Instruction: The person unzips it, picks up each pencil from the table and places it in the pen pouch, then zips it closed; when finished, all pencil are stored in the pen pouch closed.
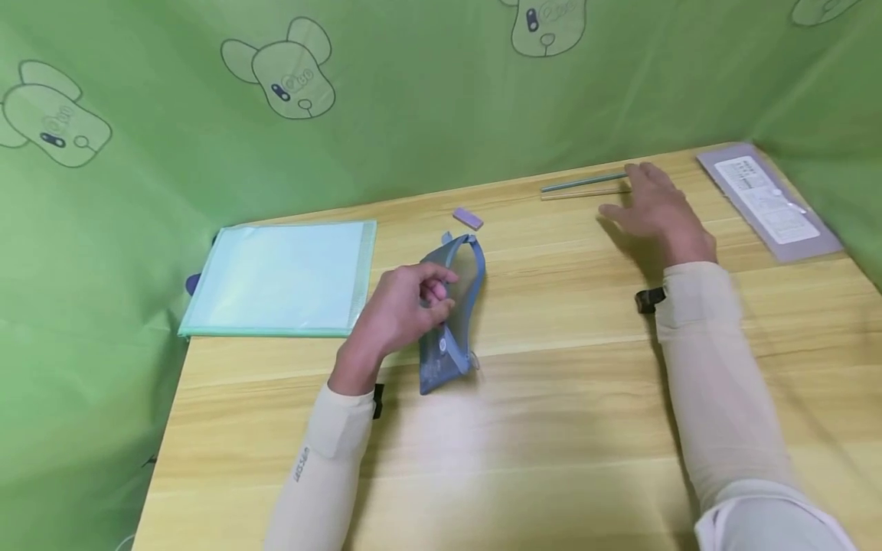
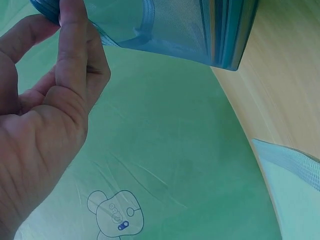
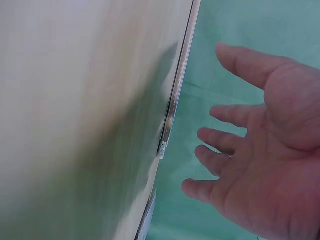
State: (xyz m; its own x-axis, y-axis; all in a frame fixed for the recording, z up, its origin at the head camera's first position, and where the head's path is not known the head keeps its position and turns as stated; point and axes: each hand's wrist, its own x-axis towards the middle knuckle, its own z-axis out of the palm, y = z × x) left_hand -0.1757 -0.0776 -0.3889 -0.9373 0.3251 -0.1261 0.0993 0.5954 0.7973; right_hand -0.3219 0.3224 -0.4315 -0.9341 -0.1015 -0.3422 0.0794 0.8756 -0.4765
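My left hand (image 1: 403,306) pinches the edge of a blue mesh zip pencil case (image 1: 438,371), whose mouth gapes upward. In the left wrist view, the fingertips are at the zip edge of the case (image 2: 175,42), and several coloured strips show through its side. My right hand (image 1: 658,203) is spread over the ends of two pencils, one teal (image 1: 579,184) and one light brown (image 1: 575,195), lying near the table's back edge. The right wrist view shows this hand's fingers (image 3: 242,67) straight and apart, with nothing in them, beside a pencil (image 3: 172,112).
A small purple eraser (image 1: 468,219) lies just behind the case. At the left is a pale blue mesh-edged folder (image 1: 276,279) with something dark purple (image 1: 193,284) poking out from beneath it. A lilac packet (image 1: 768,203) lies at the back right. Green curtains (image 1: 413,115) border the table.
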